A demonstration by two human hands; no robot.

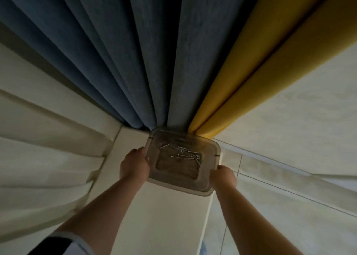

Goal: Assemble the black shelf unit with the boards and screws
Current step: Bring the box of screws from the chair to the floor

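Observation:
A translucent plastic lid or shallow tray (176,170) sits at the far end of a cream-white surface (164,216), close to the curtains. Several loose screws and washers (185,154) lie scattered on it. My left hand (134,165) grips its left edge, fingers curled over the rim. My right hand (223,176) grips its near right corner. No black boards are in view.
Blue-grey curtains (135,61) and a yellow curtain (260,61) hang straight ahead. A cream padded wall panel (48,148) rises at the left. Pale floor tiles (280,206) lie to the right of the white surface.

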